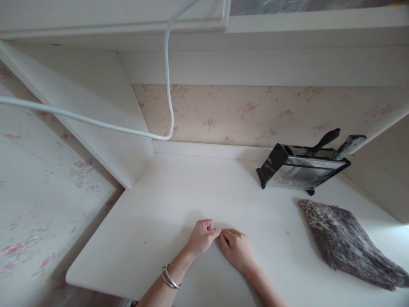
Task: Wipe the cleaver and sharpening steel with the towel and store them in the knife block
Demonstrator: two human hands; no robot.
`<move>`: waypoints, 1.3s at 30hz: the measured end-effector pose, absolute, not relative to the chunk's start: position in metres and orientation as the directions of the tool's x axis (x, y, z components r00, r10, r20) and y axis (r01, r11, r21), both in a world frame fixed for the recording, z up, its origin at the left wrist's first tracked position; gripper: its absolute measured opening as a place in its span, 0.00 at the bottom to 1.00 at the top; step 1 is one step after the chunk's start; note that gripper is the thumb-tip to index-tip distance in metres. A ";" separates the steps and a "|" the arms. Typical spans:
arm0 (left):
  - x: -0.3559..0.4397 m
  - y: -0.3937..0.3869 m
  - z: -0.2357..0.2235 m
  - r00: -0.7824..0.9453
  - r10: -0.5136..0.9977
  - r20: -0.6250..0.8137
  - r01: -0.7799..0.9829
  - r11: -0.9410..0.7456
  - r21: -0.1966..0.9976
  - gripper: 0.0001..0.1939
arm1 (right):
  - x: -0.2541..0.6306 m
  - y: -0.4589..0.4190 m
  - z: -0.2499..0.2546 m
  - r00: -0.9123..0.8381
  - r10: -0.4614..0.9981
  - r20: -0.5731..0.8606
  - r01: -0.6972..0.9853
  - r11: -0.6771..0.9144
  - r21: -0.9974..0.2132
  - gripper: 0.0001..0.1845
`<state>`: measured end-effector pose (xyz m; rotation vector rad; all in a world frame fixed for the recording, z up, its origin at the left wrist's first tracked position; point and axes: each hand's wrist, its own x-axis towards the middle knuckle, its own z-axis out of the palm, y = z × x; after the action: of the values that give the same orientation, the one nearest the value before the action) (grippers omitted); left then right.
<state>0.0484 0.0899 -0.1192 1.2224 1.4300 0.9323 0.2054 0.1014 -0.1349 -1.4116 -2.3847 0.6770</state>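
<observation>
My left hand (202, 238) is closed in a fist over the white desk top (166, 200), with silver bangles (170, 277) round its wrist. Beside it, my right hand (235, 248) is curled into a fist too, and the two meet at the thumbs. Nothing shows in either hand. To their right lies a grey-brown furry cloth (348, 243) with a mottled corner. Behind that cloth stands a black knife block (276, 164) with a clear side, holding a black-handled tool (327, 140) and a knife with a patterned handle (349, 145).
A white cable (168, 72) hangs in front of the shelf at upper left. White side panels stand left (92, 102) and right (386, 179). An overhead shelf (271, 40) spans the back. The desk's rounded left corner (72, 275) is near the floral wall.
</observation>
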 end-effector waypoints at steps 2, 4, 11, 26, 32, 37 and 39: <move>0.048 0.090 -0.119 0.006 0.979 -0.203 0.214 0.197 0.957 0.21 | 0.205 0.101 -0.137 -0.479 0.878 0.011 0.743 0.412 -0.528 0.21; 0.049 0.090 -0.118 0.006 0.978 -0.206 0.216 0.200 0.956 0.21 | 0.205 0.101 -0.138 -0.481 0.877 0.013 0.740 0.414 -0.530 0.21; 0.048 0.090 -0.118 0.011 0.976 -0.217 0.207 0.210 0.955 0.21 | 0.204 0.102 -0.137 -0.472 0.881 0.004 0.749 0.403 -0.526 0.21; 0.048 0.091 -0.117 0.018 0.979 -0.203 0.185 0.197 0.963 0.21 | 0.204 0.102 -0.137 -0.472 0.881 0.011 0.741 0.404 -0.536 0.21; 0.048 0.091 -0.118 0.021 0.979 -0.204 0.181 0.197 0.963 0.21 | 0.205 0.102 -0.139 -0.478 0.878 0.011 0.738 0.408 -0.538 0.21; 0.047 0.092 -0.121 0.021 0.979 -0.204 0.184 0.197 0.963 0.21 | 0.204 0.103 -0.137 -0.483 0.876 0.004 0.740 0.410 -0.533 0.21; 0.047 0.092 -0.121 0.019 0.979 -0.204 0.185 0.197 0.963 0.21 | 0.204 0.104 -0.137 -0.482 0.876 0.003 0.740 0.410 -0.533 0.21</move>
<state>0.0472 0.0923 -0.1211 1.2037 1.4019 0.9376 0.2038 0.1037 -0.1370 -1.4092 -2.3873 0.6873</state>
